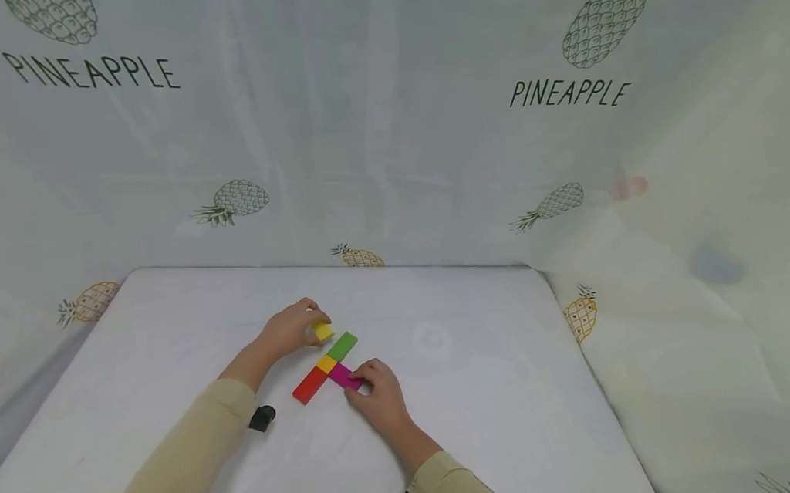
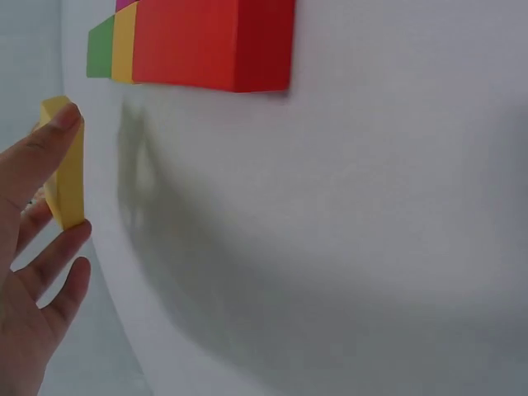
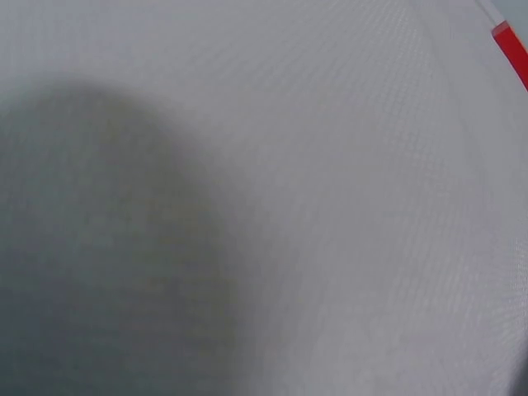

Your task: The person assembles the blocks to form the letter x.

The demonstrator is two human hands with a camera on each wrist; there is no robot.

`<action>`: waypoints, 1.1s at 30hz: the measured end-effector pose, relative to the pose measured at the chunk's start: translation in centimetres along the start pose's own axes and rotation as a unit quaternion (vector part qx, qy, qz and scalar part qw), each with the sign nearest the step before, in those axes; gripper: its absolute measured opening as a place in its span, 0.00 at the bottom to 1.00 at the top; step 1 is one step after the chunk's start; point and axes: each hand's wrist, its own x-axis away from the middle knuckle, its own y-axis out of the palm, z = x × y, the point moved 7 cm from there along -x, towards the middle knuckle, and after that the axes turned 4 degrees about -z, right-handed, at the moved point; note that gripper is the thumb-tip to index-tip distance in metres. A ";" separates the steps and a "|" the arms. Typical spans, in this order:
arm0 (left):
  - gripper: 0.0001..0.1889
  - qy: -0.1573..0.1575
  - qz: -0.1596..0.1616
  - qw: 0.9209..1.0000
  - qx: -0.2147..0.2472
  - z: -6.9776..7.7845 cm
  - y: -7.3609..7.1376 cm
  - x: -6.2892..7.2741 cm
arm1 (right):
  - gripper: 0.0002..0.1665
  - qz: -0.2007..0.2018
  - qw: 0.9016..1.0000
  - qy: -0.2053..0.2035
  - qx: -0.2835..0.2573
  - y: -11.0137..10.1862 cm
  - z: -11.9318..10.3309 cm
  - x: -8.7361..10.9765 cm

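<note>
In the head view my left hand (image 1: 293, 329) pinches a yellow block (image 1: 322, 330) between thumb and fingertips. The left wrist view shows this yellow block (image 2: 69, 173) held above the table, apart from the others. My right hand (image 1: 381, 399) grips the outer end of a magenta block (image 1: 342, 374), thumb on one side and fingers on the other. A red block (image 1: 309, 385), a small yellow-orange block (image 1: 327, 364) and a green block (image 1: 342, 346) lie end to end in a slanted row. The magenta one branches off at the middle. The right hand is outside the right wrist view.
A white table (image 1: 490, 394) lies under the blocks. Behind it hangs a pale curtain (image 1: 385, 123) printed with pineapples. Black wrist devices show beside the left sleeve (image 1: 182, 457) and the right sleeve (image 1: 456, 489). A red block (image 3: 513, 54) edges into the right wrist view.
</note>
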 end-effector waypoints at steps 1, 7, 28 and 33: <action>0.22 -0.005 0.000 1.000 0.007 -0.2 0.1 0.1 | 0.08 0.001 1.000 -0.001 0.001 0.0 0.0 0.0; 0.22 -0.032 -0.002 0.999 0.023 -1.2 1.0 0.7 | 0.07 0.010 1.000 -0.008 -0.001 -0.1 -0.3 0.0; 0.22 -0.068 0.005 0.995 0.070 -2.5 2.5 2.5 | 0.09 -0.009 1.000 0.017 -0.005 0.2 0.0 0.0; 0.21 -0.064 0.006 0.995 0.073 -2.6 2.7 2.7 | 0.09 -0.005 1.000 0.011 -0.002 0.0 -0.3 0.0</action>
